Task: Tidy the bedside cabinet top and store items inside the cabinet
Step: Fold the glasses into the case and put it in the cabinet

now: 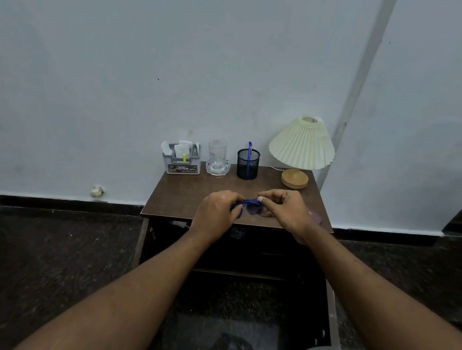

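A pair of blue-framed glasses is held just above the front part of the brown cabinet top. My left hand grips its left end and my right hand pinches its right end between thumb and fingers. Most of the frame is hidden by my fingers. Along the back edge stand a grey organiser box with papers, a clear glass mug, a black mesh pen holder with a blue pen, and a lamp with a pleated cream shade.
The cabinet front below the top is dark and looks open, with a shelf edge visible. A small dark flat item lies at the top's right front corner. A pale wall rises behind; dark floor lies on both sides.
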Demonstrator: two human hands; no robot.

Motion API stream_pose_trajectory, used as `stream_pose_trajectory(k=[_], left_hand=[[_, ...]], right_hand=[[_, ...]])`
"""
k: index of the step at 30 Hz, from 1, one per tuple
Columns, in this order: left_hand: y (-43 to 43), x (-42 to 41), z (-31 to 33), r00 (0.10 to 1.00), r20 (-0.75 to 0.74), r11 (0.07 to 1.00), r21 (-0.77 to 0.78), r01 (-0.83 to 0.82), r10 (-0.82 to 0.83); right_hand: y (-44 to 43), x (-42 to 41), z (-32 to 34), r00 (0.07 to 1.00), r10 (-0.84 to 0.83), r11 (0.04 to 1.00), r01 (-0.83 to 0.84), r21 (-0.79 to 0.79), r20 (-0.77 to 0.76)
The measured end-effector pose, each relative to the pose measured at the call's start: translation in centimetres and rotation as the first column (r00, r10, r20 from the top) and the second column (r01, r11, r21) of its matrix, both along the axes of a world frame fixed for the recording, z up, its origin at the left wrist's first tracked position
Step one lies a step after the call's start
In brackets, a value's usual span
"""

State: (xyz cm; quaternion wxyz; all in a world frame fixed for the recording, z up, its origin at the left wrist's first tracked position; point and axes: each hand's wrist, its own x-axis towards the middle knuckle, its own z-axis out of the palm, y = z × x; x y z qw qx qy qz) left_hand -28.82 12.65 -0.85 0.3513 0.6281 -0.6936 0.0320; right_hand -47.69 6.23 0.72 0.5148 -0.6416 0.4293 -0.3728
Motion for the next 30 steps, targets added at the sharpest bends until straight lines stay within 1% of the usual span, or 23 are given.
stream_pose_trajectory(k=[5, 7, 8, 10, 12, 13, 14, 15, 16, 17, 18, 19, 20, 22, 24, 25, 27, 30], left_hand=[[-0.5, -0.8, -0.1, 0.998, -0.043, 0.998, 0.058, -0.034, 0.037], [-0.9, -0.9, -0.4, 0.997, -0.066, 0.996, 0.081, -0.04, 0.045], [-1.1, -1.0, -0.5, 0.994, -0.099, 0.995, 0.096, -0.037, 0.046], [-1.4, -1.2, -0.8, 0.97, -0.238, 0.993, 0.119, -0.014, 0.043], [-1.8, -1.6, -0.8, 0.904, -0.42, 0.992, 0.121, -0.023, 0.072], [-1.9, -1.9, -0.7, 0.838, -0.536, 0.991, 0.131, -0.038, 0.103], [-2.0, -2.2, -0.5, 0.725, -0.677, 0.988, 0.151, -0.035, 0.129], [-2.1, -2.7, -0.2, 0.555, -0.82, 0.986, 0.167, -0.004, 0.141], [-2.0, -3.1, 0.2, 0.361, -0.921, 0.984, 0.173, 0.039, 0.148], [-1.9, -3.5, 0.6, 0.183, -0.972, 0.984, 0.163, 0.074, 0.147], [-1.9, -3.8, 0.9, 0.054, -0.988, 0.985, 0.149, 0.088, 0.145], [-1.8, -4.1, 1.1, -0.043, -0.99, 0.986, 0.133, 0.097, 0.137], [-1.7, -4.3, 1.3, -0.116, -0.985, 0.988, 0.114, 0.104, 0.125], [-1.5, -4.6, 1.4, -0.22, -0.97, 0.991, 0.082, 0.103, 0.104], [-1.5, -4.9, 1.2, -0.265, -0.959, 0.992, 0.082, 0.093, 0.104], [-1.4, -5.0, 1.0, -0.268, -0.958, 0.992, 0.084, 0.093, 0.106], [-1.4, -5.0, 0.5, -0.24, -0.965, 0.991, 0.083, 0.109, 0.107], [-1.2, -4.1, 0.3, -0.187, -0.975, 0.984, 0.093, 0.15, 0.121]], right_hand=[[0.2, 0.2, 0.4, 1.0, -0.005, 1.0, 0.005, -0.005, 0.003], [0.2, 0.2, 0.7, 1.0, -0.005, 1.0, 0.005, 0.018, 0.015], [0.2, 0.2, 1.0, 1.0, -0.002, 0.999, 0.001, 0.041, 0.029], [0.1, 0.3, 1.2, 0.996, -0.011, 0.996, 0.003, 0.091, 0.09], [0.0, 0.4, 1.1, 0.989, -0.06, 0.993, 0.045, 0.111, 0.137], [0.0, 0.5, 1.0, 0.985, -0.091, 0.991, 0.074, 0.116, 0.146], [0.0, 0.5, 0.9, 0.981, -0.118, 0.987, 0.1, 0.123, 0.152], [0.0, 0.6, 0.7, 0.978, -0.136, 0.984, 0.115, 0.133, 0.16], [0.1, 0.6, 0.5, 0.975, -0.143, 0.982, 0.118, 0.148, 0.171], [0.2, 0.7, 0.2, 0.973, -0.141, 0.979, 0.11, 0.17, 0.185], [0.4, 0.7, -0.1, 0.971, -0.133, 0.976, 0.093, 0.198, 0.2], [0.5, 0.8, -0.3, 0.967, -0.123, 0.97, 0.071, 0.232, 0.221], [0.7, 0.8, -0.6, 0.96, -0.115, 0.962, 0.044, 0.268, 0.255], [0.9, 1.0, -0.8, 0.928, -0.112, 0.947, -0.009, 0.321, 0.356], [1.0, 1.1, -1.0, 0.884, -0.131, 0.938, -0.036, 0.345, 0.448], [0.9, 1.1, -1.0, 0.873, -0.141, 0.937, -0.035, 0.349, 0.466], [0.9, 1.0, -1.1, 0.878, -0.159, 0.939, -0.006, 0.343, 0.451], [0.7, 0.6, -1.2, 0.912, -0.186, 0.953, 0.076, 0.293, 0.366]])
